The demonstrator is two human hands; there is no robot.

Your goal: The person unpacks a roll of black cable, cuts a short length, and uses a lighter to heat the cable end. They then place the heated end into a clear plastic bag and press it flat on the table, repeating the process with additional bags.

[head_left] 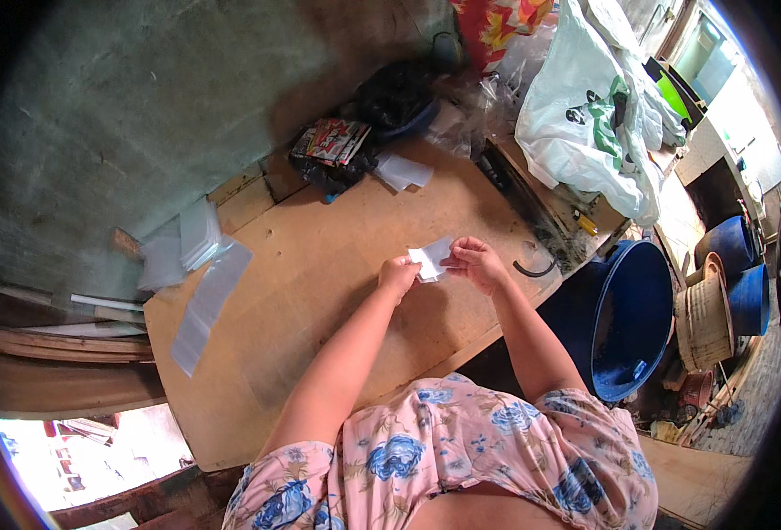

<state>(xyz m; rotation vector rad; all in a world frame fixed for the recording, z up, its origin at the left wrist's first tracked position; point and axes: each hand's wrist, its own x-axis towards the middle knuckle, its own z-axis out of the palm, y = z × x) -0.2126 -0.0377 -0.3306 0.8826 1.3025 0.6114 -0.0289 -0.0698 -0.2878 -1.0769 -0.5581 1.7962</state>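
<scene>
Over the right part of a brown wooden table (311, 291), my left hand (397, 276) is closed on a small bundle of white slips (424, 262), thumb on top. My right hand (479, 263) pinches the far right end of a translucent plastic sleeve (440, 249) that overlaps the slips. Whether the slips lie inside the sleeve or under it, I cannot tell. A long strip of translucent sleeves (211, 309) lies fanned on the table's left side, beside a stack of similar clear sleeves (200, 233) leaning by the wall.
At the back edge sit a black plastic bag (395, 95), a colourful printed packet (333, 141) and loose clear sleeves (405, 171). A white plastic bag (576, 124) hangs at the back right. A black hook (534, 268) lies near my right hand. Blue barrels (631, 320) stand to the right.
</scene>
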